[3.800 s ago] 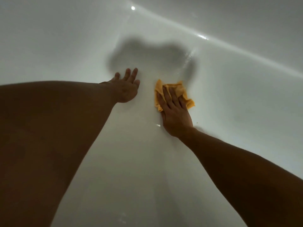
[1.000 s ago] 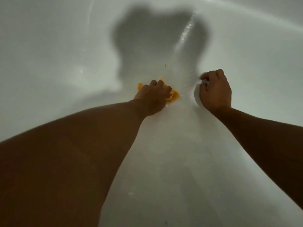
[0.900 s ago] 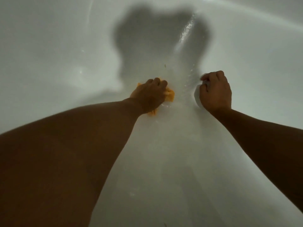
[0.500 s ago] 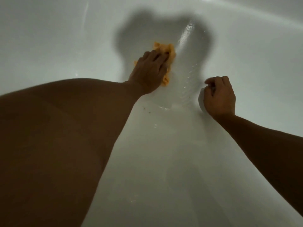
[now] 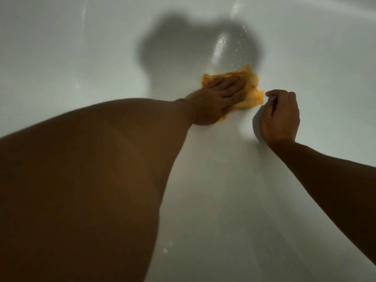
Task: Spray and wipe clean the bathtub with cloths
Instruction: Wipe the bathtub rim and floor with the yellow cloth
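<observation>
The left hand (image 5: 215, 98) lies flat on an orange cloth (image 5: 253, 95), its fingers straight and close together, pressing the cloth against the white inner surface of the bathtub (image 5: 81, 58). The hand curls round nothing; the cloth is pinned under the palm and fingers. The cloth is crumpled, and it spreads out beyond the fingertips and towards the right, with a small bit showing below the heel of the hand. Just beside the cloth's right edge is the right hand (image 5: 280, 117), with its fingers curled in and its knuckles up, resting on the tub surface. A pale patch (image 5: 257, 123) shows along the left side of this hand and by its fingertips, but I cannot tell whether it is something white held in the fist or only a gleam on the glossy tub, so the grip of this hand is unclear. Above the cloth a wet streak with small droplets (image 5: 221, 45) shines on the curve of the tub. A dark, soft-edged shadow (image 5: 162, 41) falls on the surface around that streak. The bare left forearm (image 5: 101, 159) fills the lower left of the view, and the bare right forearm (image 5: 335, 180) comes in from the lower right.
</observation>
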`<state>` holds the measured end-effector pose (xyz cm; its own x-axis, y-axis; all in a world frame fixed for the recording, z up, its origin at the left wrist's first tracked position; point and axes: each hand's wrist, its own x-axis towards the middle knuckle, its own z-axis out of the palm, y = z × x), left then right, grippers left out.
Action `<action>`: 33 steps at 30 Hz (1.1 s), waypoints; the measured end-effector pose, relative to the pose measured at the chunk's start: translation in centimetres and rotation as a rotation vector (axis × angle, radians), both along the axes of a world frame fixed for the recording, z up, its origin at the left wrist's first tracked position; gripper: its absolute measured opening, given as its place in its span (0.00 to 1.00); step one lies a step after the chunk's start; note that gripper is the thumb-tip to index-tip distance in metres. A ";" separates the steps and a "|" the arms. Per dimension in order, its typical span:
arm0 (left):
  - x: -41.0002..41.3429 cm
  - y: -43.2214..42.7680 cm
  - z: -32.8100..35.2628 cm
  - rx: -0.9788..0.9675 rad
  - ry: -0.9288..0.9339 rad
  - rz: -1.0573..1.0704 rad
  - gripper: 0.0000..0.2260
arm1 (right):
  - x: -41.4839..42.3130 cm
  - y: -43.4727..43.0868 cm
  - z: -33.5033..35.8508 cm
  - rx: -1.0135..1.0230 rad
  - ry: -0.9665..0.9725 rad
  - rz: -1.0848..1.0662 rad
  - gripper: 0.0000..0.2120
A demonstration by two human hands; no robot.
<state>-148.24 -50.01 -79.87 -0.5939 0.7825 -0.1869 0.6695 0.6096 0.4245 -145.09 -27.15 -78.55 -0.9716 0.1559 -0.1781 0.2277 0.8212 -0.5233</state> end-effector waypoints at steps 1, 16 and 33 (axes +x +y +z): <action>0.4 1.1 0.0 0.006 -0.021 -0.053 0.23 | -0.1 0.1 0.0 -0.002 0.003 -0.025 0.16; -0.8 -12.3 3.0 -0.225 -0.239 0.223 0.23 | 2.9 2.4 -2.4 0.318 -0.319 0.442 0.30; 7.0 -16.6 7.2 -0.194 -0.416 0.372 0.28 | 1.0 1.4 0.3 0.294 -0.668 0.447 0.32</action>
<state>-141.20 -66.58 -72.72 -0.6679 0.4641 -0.5819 0.1975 0.8643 0.4627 -144.12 -25.74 -78.23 -0.6584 -0.0873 -0.7476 0.0346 0.9887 -0.1459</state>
